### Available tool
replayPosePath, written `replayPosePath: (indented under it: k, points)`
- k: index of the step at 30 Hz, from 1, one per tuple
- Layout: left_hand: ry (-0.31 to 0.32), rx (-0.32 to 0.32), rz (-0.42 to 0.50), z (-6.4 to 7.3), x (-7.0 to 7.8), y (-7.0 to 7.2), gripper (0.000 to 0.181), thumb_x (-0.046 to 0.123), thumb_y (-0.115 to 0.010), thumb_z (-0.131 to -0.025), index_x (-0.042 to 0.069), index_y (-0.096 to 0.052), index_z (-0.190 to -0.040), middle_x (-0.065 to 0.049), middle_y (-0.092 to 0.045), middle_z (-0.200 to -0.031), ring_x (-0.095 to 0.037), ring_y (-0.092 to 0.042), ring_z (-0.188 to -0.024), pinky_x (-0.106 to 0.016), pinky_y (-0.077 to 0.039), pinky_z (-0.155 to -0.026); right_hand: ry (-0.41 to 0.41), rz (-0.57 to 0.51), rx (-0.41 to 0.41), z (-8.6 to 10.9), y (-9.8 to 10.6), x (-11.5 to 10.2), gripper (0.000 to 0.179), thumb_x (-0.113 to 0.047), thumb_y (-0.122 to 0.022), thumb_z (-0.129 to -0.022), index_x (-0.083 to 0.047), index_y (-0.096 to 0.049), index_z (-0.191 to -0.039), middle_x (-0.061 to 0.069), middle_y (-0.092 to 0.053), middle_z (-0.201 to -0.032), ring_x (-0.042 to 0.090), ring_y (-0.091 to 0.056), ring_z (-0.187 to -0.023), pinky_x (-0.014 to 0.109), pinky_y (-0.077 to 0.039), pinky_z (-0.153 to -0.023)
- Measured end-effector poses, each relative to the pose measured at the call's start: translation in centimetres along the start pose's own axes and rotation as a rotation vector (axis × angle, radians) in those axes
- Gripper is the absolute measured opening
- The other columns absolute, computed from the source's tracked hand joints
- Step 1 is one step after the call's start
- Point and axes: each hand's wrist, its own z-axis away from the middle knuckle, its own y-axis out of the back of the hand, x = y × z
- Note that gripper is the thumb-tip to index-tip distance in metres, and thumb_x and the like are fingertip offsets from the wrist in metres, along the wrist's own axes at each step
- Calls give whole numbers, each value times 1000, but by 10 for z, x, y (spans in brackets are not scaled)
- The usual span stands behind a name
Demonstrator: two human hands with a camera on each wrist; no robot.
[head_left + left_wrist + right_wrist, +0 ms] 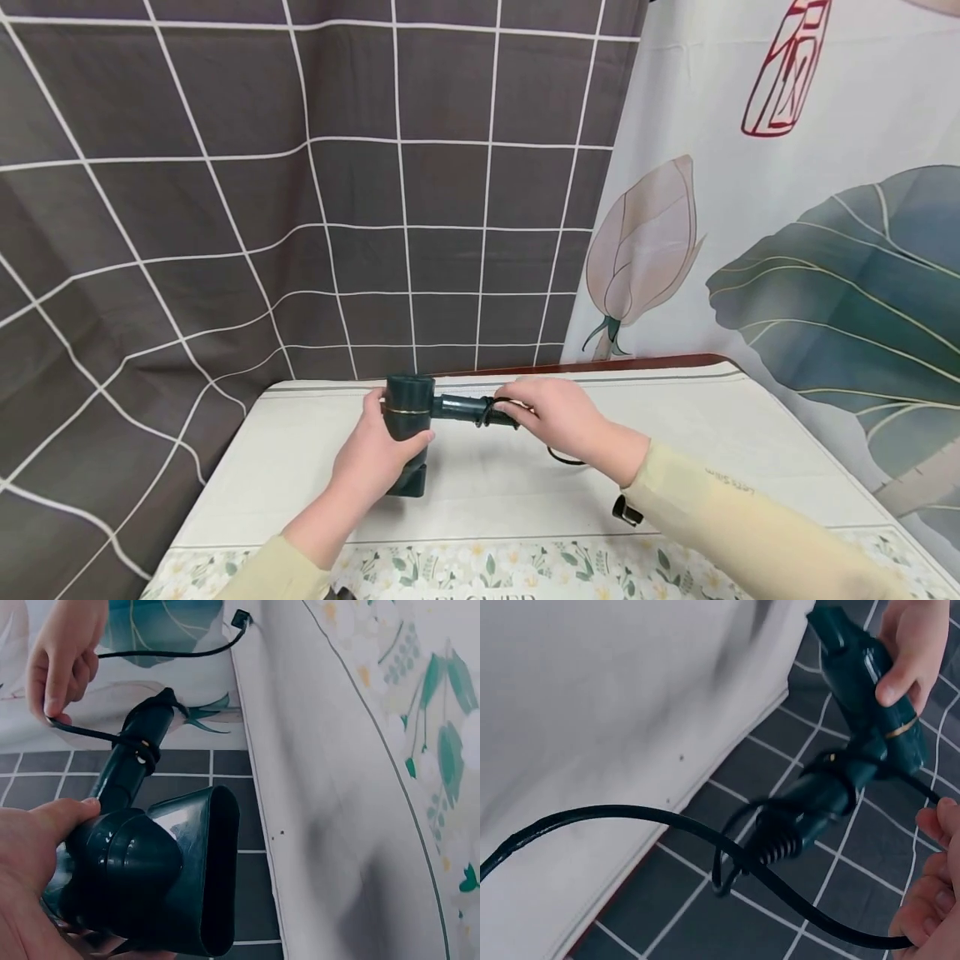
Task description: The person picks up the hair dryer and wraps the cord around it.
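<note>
A dark green hair dryer [408,408] with a thin gold ring is held above the white table by my left hand [378,454]. That hand grips the barrel, thumb across its side, while a flat, wide nozzle [221,870] points toward me. The handle [461,407] extends to the right, with black cord [135,746] wound around it. My right hand [558,417] pinches the cord beside the handle's end. Another stretch of cord [622,812] runs through its curled lower fingers. In the left wrist view, a black plug-like block [241,619] is at the cord's end.
Under the hands lies a white table cover [300,467] with a floral band [480,565] along its near side. Behind the table hangs a dark curtain [442,183] with a white grid. A white curtain [675,108] printed with lotus leaves and a bud hangs at the right.
</note>
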Motion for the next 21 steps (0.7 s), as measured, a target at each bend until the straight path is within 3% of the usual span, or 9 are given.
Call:
replayPosePath:
  k: [5,11,21]
  points:
    - [5,-32,11,3,2,0,107,54,-79,-78,10,-17,-154,-20,-58,-133,-31,-64,-107,-52,-51,-83,83,82,106,-2,1,13,12,-29,-77,-88,-22,-73,-98,-12,-62,-81,4,-58,-63,22,-45,-54]
    - [-31,-56,-5,7,6,-2,101,44,-79,-81,8,-20,-154,-18,-58,-134,-31,-64,-109,-53,-51,-83,93,134,200,-4,3,24,16,-34,-83,-79,-23,-75,-88,-12,-57,-73,4,-52,-54,20,-36,-46]
    - [-40,-81,9,11,16,4,99,46,-79,-79,14,-22,-154,-14,-55,-138,-29,-62,-109,-51,-51,-83,42,79,208,-3,8,36,14,-31,-80,-82,-23,-78,-94,-13,-61,-79,4,-51,-57,22,-39,-48]
